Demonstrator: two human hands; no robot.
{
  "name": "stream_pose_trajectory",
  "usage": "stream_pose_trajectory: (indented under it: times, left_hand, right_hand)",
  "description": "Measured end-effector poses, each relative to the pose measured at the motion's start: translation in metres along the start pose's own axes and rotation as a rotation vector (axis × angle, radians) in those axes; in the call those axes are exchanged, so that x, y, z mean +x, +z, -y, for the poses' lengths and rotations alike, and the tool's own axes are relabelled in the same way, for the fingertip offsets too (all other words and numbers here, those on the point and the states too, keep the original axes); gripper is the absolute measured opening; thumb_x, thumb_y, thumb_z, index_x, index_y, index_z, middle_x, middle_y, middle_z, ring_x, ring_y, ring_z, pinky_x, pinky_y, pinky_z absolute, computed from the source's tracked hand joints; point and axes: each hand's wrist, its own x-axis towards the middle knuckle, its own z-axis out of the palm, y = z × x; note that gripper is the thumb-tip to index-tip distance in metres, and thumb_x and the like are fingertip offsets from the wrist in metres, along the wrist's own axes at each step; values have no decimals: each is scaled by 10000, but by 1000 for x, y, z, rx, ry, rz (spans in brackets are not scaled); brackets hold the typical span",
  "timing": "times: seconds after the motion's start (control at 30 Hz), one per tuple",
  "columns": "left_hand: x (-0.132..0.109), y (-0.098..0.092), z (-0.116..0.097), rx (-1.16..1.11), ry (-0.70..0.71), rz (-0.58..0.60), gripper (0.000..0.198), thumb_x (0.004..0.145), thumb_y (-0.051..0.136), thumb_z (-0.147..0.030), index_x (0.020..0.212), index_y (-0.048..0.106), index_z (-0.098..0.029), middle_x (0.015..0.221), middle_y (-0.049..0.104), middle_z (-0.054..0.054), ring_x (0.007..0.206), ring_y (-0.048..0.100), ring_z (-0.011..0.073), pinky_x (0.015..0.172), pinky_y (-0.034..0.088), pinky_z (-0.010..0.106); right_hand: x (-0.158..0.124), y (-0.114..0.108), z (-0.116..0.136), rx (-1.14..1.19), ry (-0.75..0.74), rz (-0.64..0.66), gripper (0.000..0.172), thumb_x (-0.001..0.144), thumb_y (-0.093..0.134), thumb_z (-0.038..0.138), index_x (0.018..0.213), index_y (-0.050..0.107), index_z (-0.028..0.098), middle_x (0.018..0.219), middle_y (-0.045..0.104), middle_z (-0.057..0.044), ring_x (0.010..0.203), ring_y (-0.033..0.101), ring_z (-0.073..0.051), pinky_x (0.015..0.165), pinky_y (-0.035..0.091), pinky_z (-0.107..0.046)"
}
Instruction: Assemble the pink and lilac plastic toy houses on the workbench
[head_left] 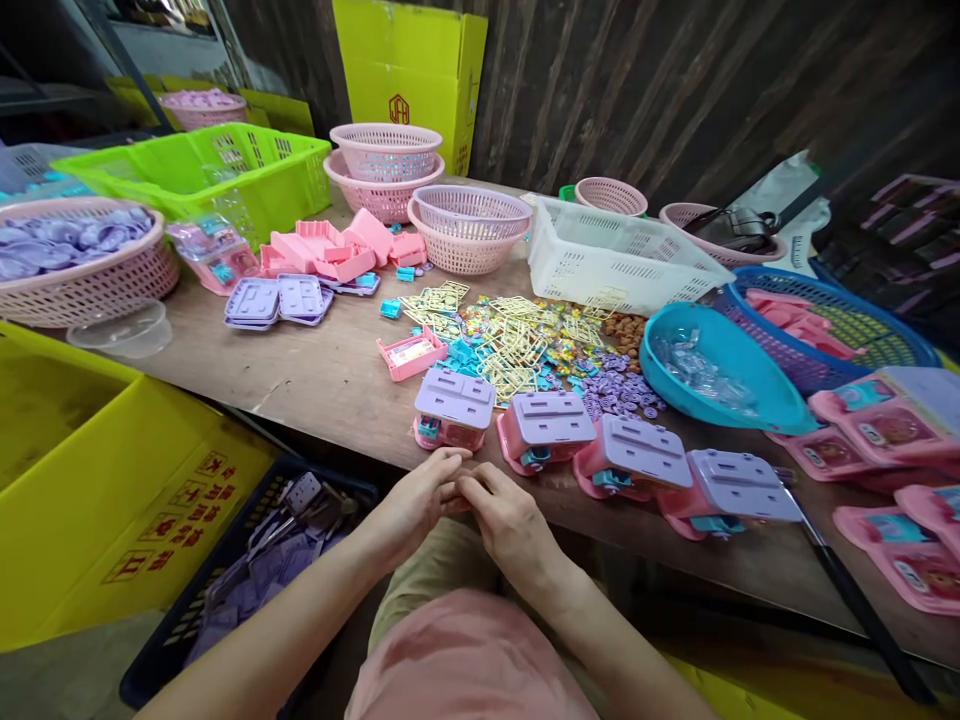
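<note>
My left hand [421,498] and my right hand [507,512] meet at the table's front edge, fingertips pressed together. Both are closed, and anything between the fingers is too small or hidden to make out. Just beyond them stands a pink toy box with a purple lid [454,398]. To its right, several similar boxes form a row, the nearest being a pink and purple box [553,418]. Behind the row lie cream plastic frames [517,345], purple spiral pieces [616,388] and small blue parts [461,357]. An open pink tray [411,353] sits at their left.
Purple lids [277,300] and pink trays [330,250] lie at left. Baskets, including a white basket [622,255], line the back. A blue bowl [720,370] holds clear pieces. A black-handled tool [855,590] lies at right. Below left is a dark crate [169,610] with purple parts.
</note>
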Motion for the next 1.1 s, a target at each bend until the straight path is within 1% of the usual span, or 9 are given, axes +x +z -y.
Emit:
stream_pose_trajectory:
  times: [0.17,0.27,0.37,0.47,0.57,0.63,0.7,0.87,1.1]
  left_hand:
    - [-3,-8,-6,91,-56,12,412,714,658,-441,995,505,-181,866,607,11,859,580,144,861,401,308]
    - [-8,-10,-10,117,-97,59,384,748,639,-365,1054,487,-189,908,609,19,932,582,147,922,384,313]
    - [-11,-13,-19,239,-82,110,354,784,584,-367,1072,484,-188,917,619,36,903,607,160,900,426,339]
    - [-1,-24,-40,709,233,14,332,826,519,-383,1091,514,-183,931,616,59,847,614,189,843,470,387]
    - [26,-45,-66,1197,658,-15,432,814,559,-321,1226,485,-217,1237,515,97,1154,484,243,1010,361,430]
    - [47,-61,-79,1345,693,161,558,794,597,-306,1319,413,-258,1414,352,83,1307,323,250,1083,272,422]
    - [64,-72,-83,1376,625,263,601,781,622,-324,1337,399,-275,1400,360,77,1299,338,243,1080,281,412]
    - [75,-72,-56,1239,676,-4,556,676,720,-370,1181,534,-229,1094,502,62,1064,507,225,975,390,391]
    - [57,-45,-23,972,630,-287,465,735,644,-411,1139,533,-210,1047,479,58,942,529,201,787,475,323]
  right_hand:
    - [6,-6,-10,-154,-109,232,173,861,417,42,878,557,142,768,600,-49,665,573,-151,569,461,-240]
    - [10,-8,-16,-131,-202,211,179,853,414,33,819,540,155,686,583,-23,566,547,-133,500,411,-225]
    - [14,-11,-22,58,-209,68,205,890,380,98,773,531,172,651,583,-14,547,545,-118,496,398,-209]
    - [16,-17,-28,326,153,-127,190,904,417,225,756,530,188,578,554,21,488,522,-93,473,396,-190]
    - [16,-21,-31,693,572,-207,217,852,510,380,746,521,191,558,538,43,398,469,-63,370,354,-164]
    - [15,-20,-31,940,719,-184,293,779,583,465,735,519,182,560,553,44,353,429,-41,313,302,-144]
    - [14,-16,-29,1105,806,-136,360,697,656,503,724,528,167,550,572,38,334,415,-29,292,273,-128]
    - [14,0,-16,1140,854,-121,406,628,697,523,700,540,155,588,637,-20,435,584,-105,346,424,-168]
    - [20,23,-6,489,540,-372,176,808,531,325,697,550,190,533,595,10,465,605,-126,450,486,-211]
